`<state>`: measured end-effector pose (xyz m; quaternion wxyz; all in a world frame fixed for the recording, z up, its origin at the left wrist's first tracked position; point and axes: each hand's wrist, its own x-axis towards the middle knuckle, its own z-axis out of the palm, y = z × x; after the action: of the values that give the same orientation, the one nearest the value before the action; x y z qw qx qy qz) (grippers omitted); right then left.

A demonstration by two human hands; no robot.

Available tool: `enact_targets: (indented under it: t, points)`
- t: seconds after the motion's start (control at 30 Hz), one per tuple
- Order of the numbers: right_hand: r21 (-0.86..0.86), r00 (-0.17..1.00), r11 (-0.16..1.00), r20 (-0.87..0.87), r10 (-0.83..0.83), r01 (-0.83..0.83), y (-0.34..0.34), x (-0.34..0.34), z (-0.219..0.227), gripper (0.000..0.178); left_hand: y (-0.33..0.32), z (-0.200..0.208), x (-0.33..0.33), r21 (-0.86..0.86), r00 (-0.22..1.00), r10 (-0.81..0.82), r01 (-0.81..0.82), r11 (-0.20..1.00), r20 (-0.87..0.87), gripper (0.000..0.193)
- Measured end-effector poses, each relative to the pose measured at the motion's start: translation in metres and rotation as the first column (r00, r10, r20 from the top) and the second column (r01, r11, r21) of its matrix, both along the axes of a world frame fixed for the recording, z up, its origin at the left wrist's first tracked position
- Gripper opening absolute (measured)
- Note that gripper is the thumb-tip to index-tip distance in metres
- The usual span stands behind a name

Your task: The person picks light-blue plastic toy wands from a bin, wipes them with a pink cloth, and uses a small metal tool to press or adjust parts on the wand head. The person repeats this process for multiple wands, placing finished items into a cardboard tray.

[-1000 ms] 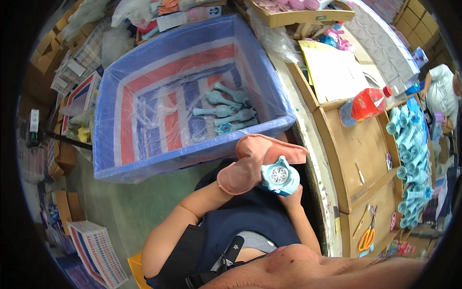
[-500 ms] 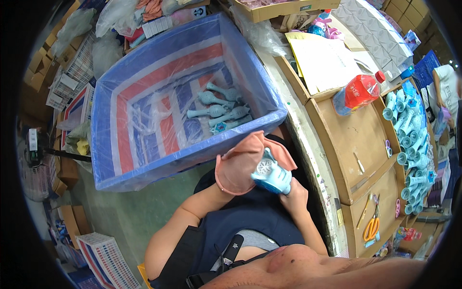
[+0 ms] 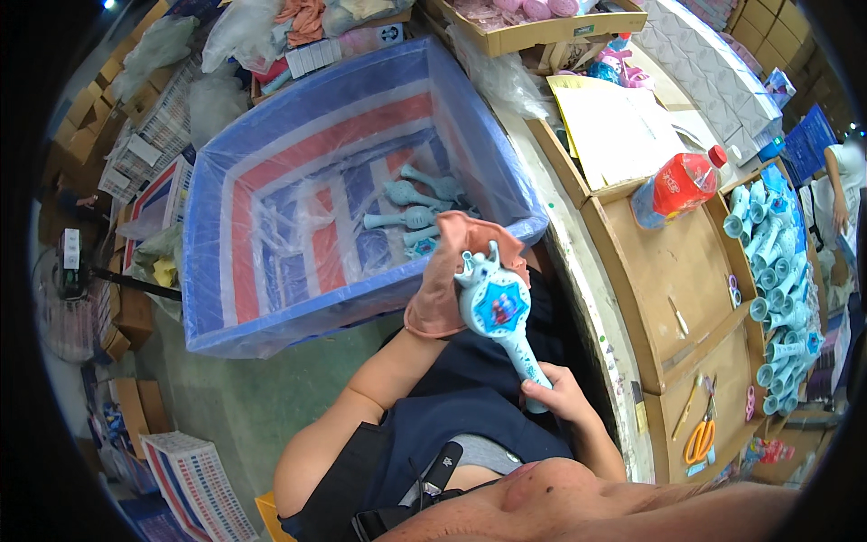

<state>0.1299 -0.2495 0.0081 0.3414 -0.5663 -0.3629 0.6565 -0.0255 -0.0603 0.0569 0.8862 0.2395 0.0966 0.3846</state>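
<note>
A light blue toy wand (image 3: 519,348) with a round head and a blue star panel is held upright, tilted, in front of me. My right hand (image 3: 558,396) is closed round the lower end of its handle. A pink cloth (image 3: 456,237) covers my left hand (image 3: 440,303) like a mitt, up to the wrist, and lies behind and against the wand's head. The fingers under it are hidden. Beyond my hands stands a large blue, white and red striped bin (image 3: 208,217) lined with clear plastic. Several similar light blue wands (image 3: 406,218) lie in it.
At right, a bench bears cardboard trays (image 3: 641,280), a red-labelled bottle (image 3: 673,188), orange-handled scissors (image 3: 700,440) and a white sheet (image 3: 619,131). Many light blue wand parts (image 3: 781,280) fill its far side. Another person (image 3: 844,181) is at the right edge.
The wand has been turned from its grille side to its star-panel side and stands more upright. My right hand has moved down to the handle's end. The cloth has shifted behind the wand's head.
</note>
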Motion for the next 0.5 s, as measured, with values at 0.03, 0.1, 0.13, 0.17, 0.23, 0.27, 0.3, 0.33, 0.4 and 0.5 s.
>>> enact_targets:
  t: [0.03,0.1,0.13,0.17,0.23,0.27,0.3,0.33,0.4,0.5]
  points:
    - [-0.013,0.975,1.000,-0.223,-0.019,0.017,0.003,0.000,-0.001,0.038,0.002,-0.003,0.000,0.037,0.999,0.003,-0.001,0.999,-0.039,0.075]
    - [-0.009,0.899,0.999,-0.437,-0.034,0.034,0.008,-0.004,-0.005,0.039,0.002,-0.009,0.003,0.129,0.994,0.098,-0.093,0.987,-0.036,0.080]
    - [0.013,0.899,0.999,-0.437,-0.029,0.039,0.010,-0.008,-0.007,0.039,0.002,-0.010,0.005,0.175,0.985,0.170,-0.161,0.971,-0.038,0.082]
    - [0.034,0.898,0.998,-0.439,-0.027,0.047,0.012,-0.014,-0.009,0.039,-0.001,-0.011,0.006,0.251,0.973,0.226,-0.209,0.945,-0.041,0.078]
    - [0.044,0.922,0.992,-0.374,-0.097,0.122,0.016,-0.023,-0.012,0.035,-0.008,-0.010,0.009,0.127,0.964,0.257,-0.246,0.961,-0.074,0.072]
    - [0.069,0.943,0.983,-0.299,-0.143,0.171,0.020,-0.030,-0.014,0.034,-0.012,-0.009,0.011,0.054,0.964,0.258,-0.254,0.966,-0.068,0.068]
    - [0.071,0.957,0.973,-0.209,-0.200,0.218,0.023,-0.035,-0.015,0.033,-0.014,-0.007,0.011,-0.118,0.985,0.158,-0.165,0.979,-0.068,0.063]
    - [0.148,0.956,0.947,0.032,-0.293,0.285,0.025,-0.041,-0.016,0.031,-0.021,-0.004,0.015,-0.121,0.961,0.124,-0.158,0.980,-0.247,0.064]
    - [0.238,0.860,0.944,0.405,-0.311,0.229,0.025,-0.044,-0.017,0.030,-0.018,0.001,0.015,-0.275,0.970,-0.080,0.014,0.961,-0.230,0.061]
    - [0.171,0.969,0.966,0.124,-0.216,0.193,0.018,-0.040,-0.019,0.030,0.002,0.006,0.009,-0.137,0.998,-0.065,0.066,0.988,0.014,0.059]
